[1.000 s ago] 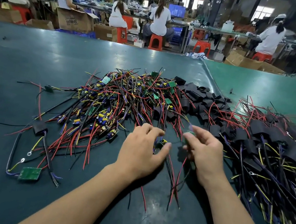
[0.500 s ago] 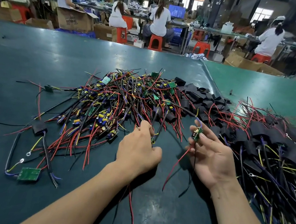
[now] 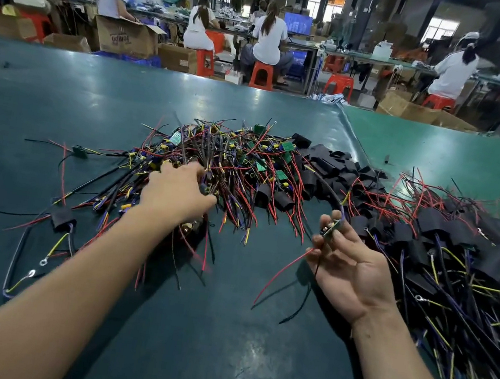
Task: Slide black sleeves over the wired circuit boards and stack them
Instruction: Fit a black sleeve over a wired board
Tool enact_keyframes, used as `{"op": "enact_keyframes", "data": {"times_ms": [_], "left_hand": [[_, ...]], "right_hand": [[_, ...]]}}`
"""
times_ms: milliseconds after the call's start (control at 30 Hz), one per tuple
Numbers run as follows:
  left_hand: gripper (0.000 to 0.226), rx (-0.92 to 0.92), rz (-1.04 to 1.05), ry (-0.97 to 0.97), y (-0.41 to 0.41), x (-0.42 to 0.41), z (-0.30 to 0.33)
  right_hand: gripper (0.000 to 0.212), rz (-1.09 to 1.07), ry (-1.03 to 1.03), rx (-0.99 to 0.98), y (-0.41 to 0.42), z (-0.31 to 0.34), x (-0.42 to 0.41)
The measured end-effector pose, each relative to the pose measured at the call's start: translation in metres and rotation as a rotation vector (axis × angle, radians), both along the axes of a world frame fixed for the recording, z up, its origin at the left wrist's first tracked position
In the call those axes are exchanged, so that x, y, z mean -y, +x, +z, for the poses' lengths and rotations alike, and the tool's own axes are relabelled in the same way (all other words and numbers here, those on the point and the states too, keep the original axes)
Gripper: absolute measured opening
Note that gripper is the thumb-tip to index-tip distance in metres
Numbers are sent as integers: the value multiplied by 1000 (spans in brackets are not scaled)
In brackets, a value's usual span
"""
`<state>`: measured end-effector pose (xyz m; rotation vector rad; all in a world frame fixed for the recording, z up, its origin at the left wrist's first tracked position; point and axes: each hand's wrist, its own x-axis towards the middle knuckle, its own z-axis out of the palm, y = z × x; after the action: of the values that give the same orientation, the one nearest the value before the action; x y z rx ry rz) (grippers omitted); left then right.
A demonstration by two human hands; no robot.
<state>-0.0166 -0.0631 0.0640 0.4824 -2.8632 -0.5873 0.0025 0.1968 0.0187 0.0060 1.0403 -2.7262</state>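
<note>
Left hand [image 3: 176, 193] reaching palm-down into the tangled heap of bare green circuit boards with red, black and yellow wires [image 3: 229, 166] at mid-desk; fingers buried among the strands, so cannot tell whether that grip holds anything. Right hand [image 3: 350, 269] turned palm-up just right of the heap, grip narrow, thumb and fingertips pinching one small green wired circuit board [image 3: 332, 229] raised above the dark green desk [image 3: 92, 107], its red and black leads trailing down. Loose black sleeves [image 3: 330, 165] piled toward the far edge beside the heap. Sleeved boards with wires [image 3: 459, 253] stacked along the right edge. One sleeved board with ring terminals [image 3: 61, 219] lying apart near the left edge.
</note>
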Motion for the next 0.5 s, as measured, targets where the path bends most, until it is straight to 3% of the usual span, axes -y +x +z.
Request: {"op": "enact_keyframes", "data": {"times_ms": [67, 133, 200, 300, 400, 500], "left_hand": [[49, -6, 44, -114, -5, 2, 4], [37, -310, 63, -352, -11, -12, 8], [30, -506, -164, -561, -20, -33, 7], [32, -364, -619, -595, -46, -63, 3], [43, -124, -794, -451, -73, -78, -1], [47, 28, -863, -519, -90, -84, -8]], "right_hand": [[24, 4, -68, -52, 1, 0, -2], [30, 61, -193, -153, 2, 1, -6], [43, 135, -257, -218, 4, 0, -9], [46, 165, -250, -252, 3, -1, -11], [44, 172, -249, -243, 2, 0, -10], [41, 206, -287, -227, 1, 0, -10]]}}
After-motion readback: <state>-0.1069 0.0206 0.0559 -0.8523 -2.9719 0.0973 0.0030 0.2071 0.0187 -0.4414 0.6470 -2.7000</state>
